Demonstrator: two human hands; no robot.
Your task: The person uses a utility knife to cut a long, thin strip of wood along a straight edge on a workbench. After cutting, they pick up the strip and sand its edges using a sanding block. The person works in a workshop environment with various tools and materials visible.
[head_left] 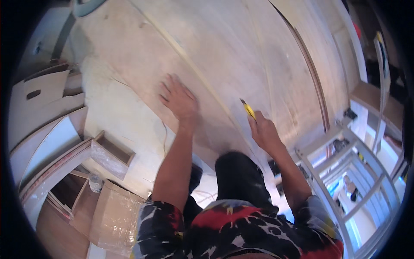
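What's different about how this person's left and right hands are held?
The left hand is empty, palm down over the wooden sheet, while the right hand grips a yellow knife. The left hand's fingers are stretched out; the right hand's are curled around the handle. The left hand is left of the long pale strip, the right hand to its right. Both hands are bare.

Okay, that shirt [241,231] is loud lol: black with jagged white-grey splotches, big red patches and bits of yellow. Sleeves are short, the left sleeve [161,222] mostly black, white and red, the right sleeve [314,216] greyer with some yellow. Trousers [237,175] are plain black-ish. Left fingers [173,86] and right fingers [260,118] are bare, forearms too.
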